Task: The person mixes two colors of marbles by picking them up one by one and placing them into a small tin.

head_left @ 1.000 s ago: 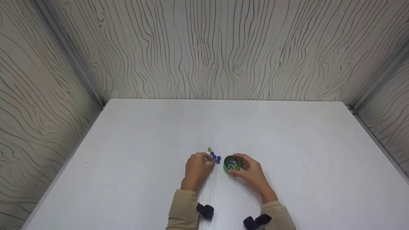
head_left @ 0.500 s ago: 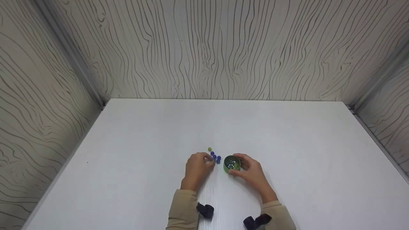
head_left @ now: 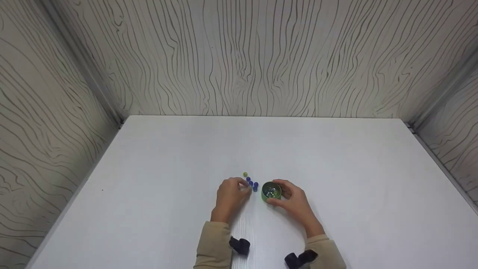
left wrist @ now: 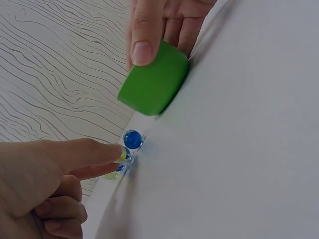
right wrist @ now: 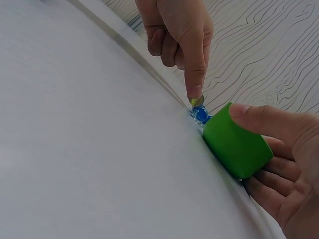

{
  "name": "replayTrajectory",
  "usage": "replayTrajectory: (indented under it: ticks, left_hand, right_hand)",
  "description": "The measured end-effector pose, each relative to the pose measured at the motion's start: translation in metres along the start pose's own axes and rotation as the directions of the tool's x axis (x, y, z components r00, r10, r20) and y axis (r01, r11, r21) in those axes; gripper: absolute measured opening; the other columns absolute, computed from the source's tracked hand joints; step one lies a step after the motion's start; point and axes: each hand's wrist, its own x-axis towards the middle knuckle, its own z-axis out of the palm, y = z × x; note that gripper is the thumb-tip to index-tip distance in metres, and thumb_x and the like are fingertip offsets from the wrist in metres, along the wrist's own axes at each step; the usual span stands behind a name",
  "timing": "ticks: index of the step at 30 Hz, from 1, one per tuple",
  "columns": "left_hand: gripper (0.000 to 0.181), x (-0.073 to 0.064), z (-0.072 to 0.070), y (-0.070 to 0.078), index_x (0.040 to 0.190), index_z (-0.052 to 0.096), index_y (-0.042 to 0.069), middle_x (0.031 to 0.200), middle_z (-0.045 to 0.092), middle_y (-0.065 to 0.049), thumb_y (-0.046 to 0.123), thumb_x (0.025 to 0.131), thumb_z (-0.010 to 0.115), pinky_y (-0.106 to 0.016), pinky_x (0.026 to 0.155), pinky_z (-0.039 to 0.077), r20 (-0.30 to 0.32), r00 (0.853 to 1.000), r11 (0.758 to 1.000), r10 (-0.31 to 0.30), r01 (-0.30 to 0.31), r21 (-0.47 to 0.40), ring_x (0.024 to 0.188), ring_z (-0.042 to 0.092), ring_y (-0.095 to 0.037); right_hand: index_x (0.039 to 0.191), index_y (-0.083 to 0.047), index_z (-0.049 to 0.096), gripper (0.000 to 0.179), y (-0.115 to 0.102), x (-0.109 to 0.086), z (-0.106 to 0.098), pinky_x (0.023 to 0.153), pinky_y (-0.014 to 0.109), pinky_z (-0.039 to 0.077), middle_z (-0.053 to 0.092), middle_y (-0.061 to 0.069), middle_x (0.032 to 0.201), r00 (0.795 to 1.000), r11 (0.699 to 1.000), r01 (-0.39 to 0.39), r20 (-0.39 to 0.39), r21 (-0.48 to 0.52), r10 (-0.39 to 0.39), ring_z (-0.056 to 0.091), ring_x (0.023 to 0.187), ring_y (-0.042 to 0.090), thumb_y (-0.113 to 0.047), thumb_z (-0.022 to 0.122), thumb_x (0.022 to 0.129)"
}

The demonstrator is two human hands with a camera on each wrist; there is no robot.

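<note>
My left hand [head_left: 229, 195] pinches a small yellow-green marble [left wrist: 121, 155] between thumb and index finger, its other fingers curled in. Right at those fingertips lies a cluster of blue marbles [head_left: 255, 184]. A second yellow-green marble [head_left: 245, 174] sits just beyond the cluster. To the right of the marbles stands a small green cup [right wrist: 234, 142], its mouth tilted a little toward the left hand. My right hand [head_left: 293, 198] grips the cup from the right, thumb on the near side and fingers around the far side. Shiny marbles [head_left: 272, 192] show inside the cup.
The white table [head_left: 168, 157] spreads out around both hands. Behind it rises a wood-grain patterned wall [head_left: 239, 56], with another patterned panel [head_left: 44, 149] at the left. Dark camera mounts [head_left: 240, 246] sit on both sleeved wrists.
</note>
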Motion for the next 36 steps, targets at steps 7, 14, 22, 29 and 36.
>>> replayTrajectory:
  ticks: [7, 14, 22, 29, 36]
  left_hand:
    - [0.013, 0.000, -0.004, 0.004, 0.090, 0.075, 0.006, 0.084, 0.072, -0.008, 0.016, 0.081, 0.073, -0.026, 0.060, 0.042, 0.026, 1.000, 1.000, -0.011, 0.011, -0.016, 0.066, 0.050, -0.012]
    - [0.014, -0.001, -0.006, 0.007, 0.091, 0.075, 0.008, 0.075, 0.064, -0.004, 0.017, 0.081, 0.074, -0.021, 0.057, 0.034, 0.031, 1.000, 1.000, -0.005, 0.005, -0.011, 0.064, 0.045, -0.011]
    - [0.014, -0.001, -0.009, 0.009, 0.091, 0.076, 0.008, 0.066, 0.052, 0.001, 0.017, 0.081, 0.074, -0.018, 0.052, 0.027, 0.011, 0.999, 0.999, 0.035, -0.035, -0.018, 0.059, 0.038, -0.008]
    - [0.014, -0.001, -0.010, 0.011, 0.092, 0.076, 0.009, 0.074, 0.062, -0.003, 0.018, 0.081, 0.075, -0.019, 0.056, 0.031, 0.017, 0.999, 1.000, 0.028, -0.027, -0.016, 0.064, 0.042, -0.009]
    - [0.014, -0.001, -0.010, 0.014, 0.092, 0.076, 0.009, 0.074, 0.062, -0.003, 0.019, 0.081, 0.075, -0.019, 0.055, 0.031, 0.019, 1.000, 1.000, 0.024, -0.024, -0.009, 0.064, 0.042, -0.009]
  right_hand:
    - [0.125, -0.003, 0.059, 0.059, 0.001, 0.001, 0.000, 0.103, 0.037, 0.046, 0.062, 0.019, 0.129, 1.000, 1.000, 0.010, 0.003, 0.002, -0.010, 0.057, 0.126, 0.033, -0.016, 0.083, 0.073]
    - [0.126, -0.003, 0.059, 0.059, 0.003, 0.001, -0.001, 0.104, 0.037, 0.046, 0.062, 0.019, 0.130, 1.000, 1.000, 0.012, 0.010, 0.008, -0.012, 0.056, 0.126, 0.033, -0.016, 0.082, 0.073]
    - [0.127, -0.003, 0.058, 0.059, 0.002, 0.000, -0.003, 0.105, 0.039, 0.045, 0.061, 0.019, 0.131, 0.999, 1.000, 0.026, 0.020, -0.005, -0.026, 0.056, 0.127, 0.034, -0.017, 0.082, 0.075]
    - [0.127, -0.003, 0.058, 0.060, 0.002, 0.000, -0.002, 0.105, 0.039, 0.045, 0.061, 0.019, 0.131, 1.000, 1.000, 0.021, 0.013, -0.017, -0.021, 0.056, 0.127, 0.034, -0.017, 0.082, 0.074]
    - [0.127, -0.003, 0.058, 0.060, 0.003, 0.000, -0.002, 0.105, 0.039, 0.045, 0.061, 0.019, 0.131, 1.000, 1.000, 0.024, 0.015, -0.008, -0.024, 0.056, 0.127, 0.034, -0.017, 0.082, 0.074]
